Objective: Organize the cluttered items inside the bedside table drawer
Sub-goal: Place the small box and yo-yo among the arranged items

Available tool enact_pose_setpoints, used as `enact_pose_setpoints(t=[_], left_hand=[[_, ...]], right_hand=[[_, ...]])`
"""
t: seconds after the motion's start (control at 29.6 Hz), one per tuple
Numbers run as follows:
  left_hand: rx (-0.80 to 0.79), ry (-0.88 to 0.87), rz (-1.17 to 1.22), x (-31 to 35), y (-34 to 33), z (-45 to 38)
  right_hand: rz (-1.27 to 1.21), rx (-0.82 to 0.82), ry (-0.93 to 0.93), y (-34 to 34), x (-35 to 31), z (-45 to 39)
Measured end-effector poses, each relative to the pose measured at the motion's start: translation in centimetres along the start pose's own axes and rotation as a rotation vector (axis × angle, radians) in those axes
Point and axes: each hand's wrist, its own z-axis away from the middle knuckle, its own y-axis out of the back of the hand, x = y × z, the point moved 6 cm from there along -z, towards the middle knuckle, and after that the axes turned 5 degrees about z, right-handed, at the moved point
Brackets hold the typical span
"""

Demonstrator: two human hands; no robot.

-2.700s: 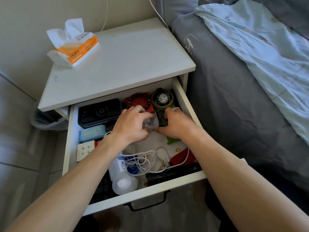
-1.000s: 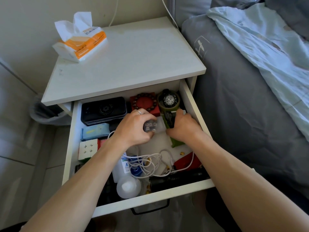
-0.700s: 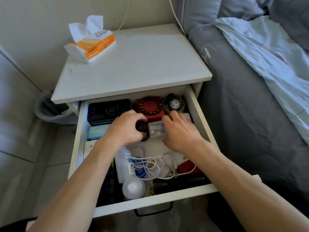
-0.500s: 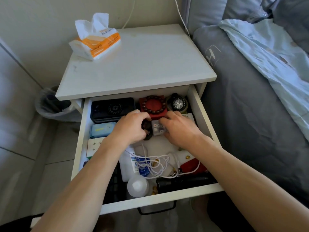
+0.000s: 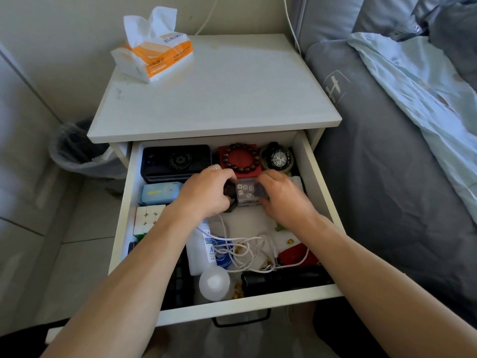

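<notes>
Both hands are working in the drawer (image 5: 313, 177), just in front of its back row. The left hand (image 5: 206, 193) is curling round a small dark object (image 5: 230, 196), while the right hand (image 5: 282, 195) is gripping the right end of the clear dice box (image 5: 245, 192) lying between them. To seat the box well, I would be sliding it flat against the red box (image 5: 238, 161) with the beads, keeping it level so the dice are not rattling, and staying clear of the white cable (image 5: 242, 248) tangling nearer the front edge. The nightstand (image 5: 219, 99) is carrying a tissue pack (image 5: 154, 55) at its back left corner; a bed (image 5: 387, 151) is lying alongside, right.
</notes>
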Motion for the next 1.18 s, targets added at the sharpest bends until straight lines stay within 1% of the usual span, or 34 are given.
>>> enact_pose_setpoints(t=[0.17,0.34,0.41,0.57,0.91,1.05,1.12,1.18], left_hand=[[0.014,-0.001,-0.001,0.0,-0.2,0.2],[0.123,-0.035,0.005,1.0,-0.4,0.4],[0.152,-0.047,-0.048,1.3,-0.8,0.3],[0.175,-0.076,-0.273,2.2,-2.1,-0.2],[0.185,-0.094,-0.339,3.0,-1.9,-0.1],[0.147,-0.068,-0.329,3.2,-1.3,0.3],[0.137,-0.075,-0.258,3.3,-0.8,0.3],[0.166,-0.094,-0.137,3.8,1.1,1.7]], right_hand=[[0.030,0.017,-0.027,-0.2,0.1,0.4],[0.078,0.027,-0.041,-0.3,0.1,0.4],[0.089,0.025,-0.049,-0.4,0.3,0.4],[0.145,0.028,-0.050,-0.7,0.5,0.4],[0.178,0.036,-0.068,-0.2,0.6,0.3],[0.184,-0.011,-0.066,0.5,0.4,0.4],[0.161,-0.014,-0.102,1.2,0.9,0.6],[0.045,0.000,-0.127,2.6,0.9,1.4]])
